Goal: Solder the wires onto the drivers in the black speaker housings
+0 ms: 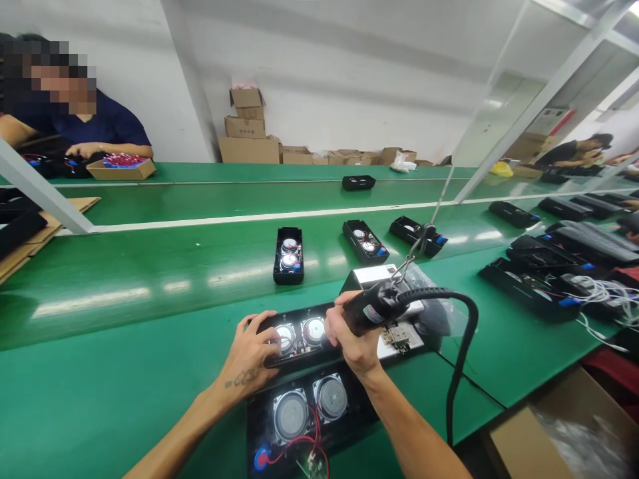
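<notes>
L hand (252, 349) & R hand (352, 332) bare, same for L forearm (174, 436) & R forearm (414, 432). Small dark tattoo (242, 379) just above L wrist, script-like, thin lines, runs across arm; letters too small to read.

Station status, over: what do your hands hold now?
Left hand on black speaker case. Right hand gripping electric screwdriver. Second speaker case just nearer.

At 10 o'clock a co-worker (74, 123) sits at the green bench (150, 279) beside a cardboard tray (120, 169) of red parts. Open speaker housings (288, 256) lie on the bench at 12 o'clock. Stacked cardboard cartons (247, 133) stand against the far wall (324, 66); an open carton (564, 426) sits at 4 o'clock.
</notes>
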The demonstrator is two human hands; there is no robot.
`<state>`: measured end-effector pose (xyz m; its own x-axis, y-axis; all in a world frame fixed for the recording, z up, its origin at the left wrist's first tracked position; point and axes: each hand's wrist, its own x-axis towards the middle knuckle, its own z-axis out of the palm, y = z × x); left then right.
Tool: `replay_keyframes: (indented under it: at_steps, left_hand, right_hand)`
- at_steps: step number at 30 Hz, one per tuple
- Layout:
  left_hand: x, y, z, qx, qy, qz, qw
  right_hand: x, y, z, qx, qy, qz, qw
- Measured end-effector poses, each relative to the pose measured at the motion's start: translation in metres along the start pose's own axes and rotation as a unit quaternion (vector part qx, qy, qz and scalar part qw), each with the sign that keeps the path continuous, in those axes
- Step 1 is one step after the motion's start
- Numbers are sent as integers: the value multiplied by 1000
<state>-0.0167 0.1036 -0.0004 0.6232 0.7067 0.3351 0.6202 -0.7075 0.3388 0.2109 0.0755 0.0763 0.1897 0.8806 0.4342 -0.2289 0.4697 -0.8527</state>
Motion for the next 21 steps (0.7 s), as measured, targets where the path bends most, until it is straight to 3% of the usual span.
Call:
replay_keyframes:
  at_steps: [4,8,11,16,18,21]
  left_hand:
    - [-1,-2,2,0,0,-2,1000]
    - [-2,-1,3,7,2,-7,1000]
    - [-2,-2,2,15,-4,-3,1000]
    - [-1,-15,5,28,-14,7,999]
    - [1,-21,8,30,-21,8,999]
    - [5,-28,9,34,-31,4,999]
  right_hand:
    - [-9,7,1,-49,-4,-28,998]
    - [-11,-1,2,-146,-16,-75,986]
    - [-10,-6,7,-156,-47,-59,985]
    - [-8,-5,15,-127,-34,-33,991]
    - [-4,-16,5,-83,-15,-34,996]
    - [0,-48,-30,-29,87,-78,993]
